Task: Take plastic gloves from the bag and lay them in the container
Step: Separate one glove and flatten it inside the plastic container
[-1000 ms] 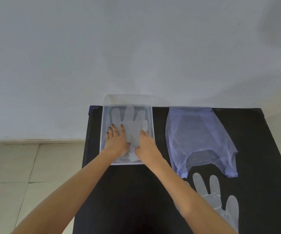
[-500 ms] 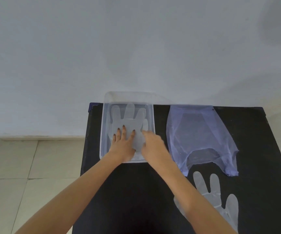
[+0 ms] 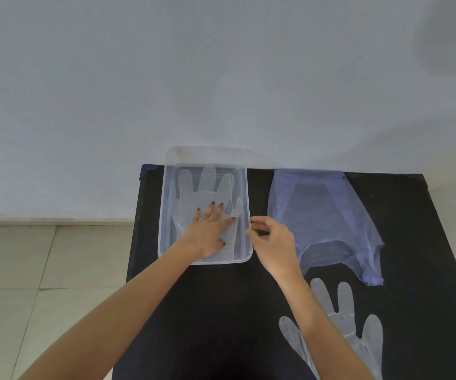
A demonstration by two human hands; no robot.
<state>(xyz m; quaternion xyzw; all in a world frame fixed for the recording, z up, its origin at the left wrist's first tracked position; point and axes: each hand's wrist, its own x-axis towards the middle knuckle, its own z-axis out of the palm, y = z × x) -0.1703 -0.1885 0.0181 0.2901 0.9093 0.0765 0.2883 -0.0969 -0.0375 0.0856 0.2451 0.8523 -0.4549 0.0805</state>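
1. Plastic gloves: one clear glove lies flat in the container, its finger ends pointing toward the wall; a second glove lies on the tabletop near the front right, partly hidden by the right forearm.
2. Left hand rests palm down on the glove inside the container, its fingers spread flat and gripping nothing.
3. Right hand sits just outside the container's right rim, thumb and forefinger curled close together near the rim; whether they pinch anything cannot be told.
4. Clear and shallow, the container stands at the back left of the black tabletop, against the wall.
5. A thin bluish plastic bag lies flat to the right of the container, its handles toward the person.
6. Pale floor tiles show at the left of the tabletop.
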